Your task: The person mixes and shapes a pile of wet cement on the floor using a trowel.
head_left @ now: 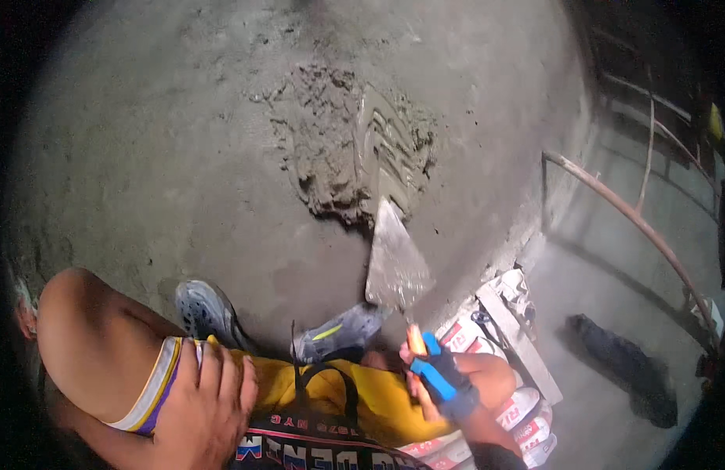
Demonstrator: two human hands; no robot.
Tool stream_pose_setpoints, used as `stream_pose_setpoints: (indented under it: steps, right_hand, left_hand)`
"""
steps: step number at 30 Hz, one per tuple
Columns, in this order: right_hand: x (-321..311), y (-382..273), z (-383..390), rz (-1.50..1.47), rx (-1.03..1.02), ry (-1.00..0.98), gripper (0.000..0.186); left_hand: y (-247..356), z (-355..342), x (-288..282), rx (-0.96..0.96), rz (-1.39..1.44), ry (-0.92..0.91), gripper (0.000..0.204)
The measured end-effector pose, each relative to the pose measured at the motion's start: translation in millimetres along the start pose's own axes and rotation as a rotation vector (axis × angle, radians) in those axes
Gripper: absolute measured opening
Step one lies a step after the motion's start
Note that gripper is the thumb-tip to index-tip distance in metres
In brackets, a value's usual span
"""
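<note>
My right hand, in a blue and black fingerless glove, is closed around the orange handle of a pointing trowel. The trowel's grey, smeared blade points away from me, its tip at the near edge of a heap of wet mortar. Smooth ridged strokes mark the mortar's right side. On my left thigh, over the yellow shorts, lies my left hand, holding nothing, with its fingers stretched out. Both my feet, in grey clogs, stand on the concrete near the mortar.
Grey concrete spreads around the mortar and ends in a rough edge on the right. White and red bags and a wooden board lie beside my right side. Beyond are a bent brown rod and a dark elongated object.
</note>
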State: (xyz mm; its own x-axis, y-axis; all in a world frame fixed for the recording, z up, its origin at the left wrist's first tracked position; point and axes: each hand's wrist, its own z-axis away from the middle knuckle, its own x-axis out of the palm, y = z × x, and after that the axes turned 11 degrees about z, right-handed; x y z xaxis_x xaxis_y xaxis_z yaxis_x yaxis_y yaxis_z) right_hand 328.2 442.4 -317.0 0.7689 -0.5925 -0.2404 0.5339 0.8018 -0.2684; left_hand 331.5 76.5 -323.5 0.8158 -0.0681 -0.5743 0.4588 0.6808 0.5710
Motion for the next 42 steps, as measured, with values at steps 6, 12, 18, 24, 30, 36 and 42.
stream_pose_setpoints:
  steps: [6,12,18,24,30,36,42]
  right_hand:
    - [-28.3,8.2,79.4,-0.647,0.424,-0.495,0.044]
    - [0.0,-0.2,56.1,-0.241,0.081,-0.037,0.048]
    - [1.1,-77.6,-113.5,-0.438,0.337,0.099,0.026]
    - [-25.1,-74.2,-78.2,-0.621,0.283,-0.343,0.034]
    - [-119.6,-181.5,47.1,0.48,-0.087,-0.07,0.024]
    - [-110.6,-175.7,88.0,0.477,-0.119,0.437,0.024]
    - [13.4,-125.1,-31.7,0.422,-0.219,0.823,0.036]
  left_hand:
    - [29.0,26.4,-7.9,-0.234,-0.023,-0.137,0.049]
    - [97.9,64.1,-19.1,-0.359,0.127,-0.059,0.039]
    - [158.4,53.8,-17.9,-0.322,0.609,0.079,0.045]
    - [220.7,41.2,54.8,-0.528,1.016,-0.029,0.041]
    - [284.8,35.3,95.8,-0.548,1.192,0.124,0.047]
    - [304.1,60.2,22.6,-0.494,1.264,0.296,0.038]
    - [289.7,112.9,1.4,-0.67,1.401,0.83,0.025]
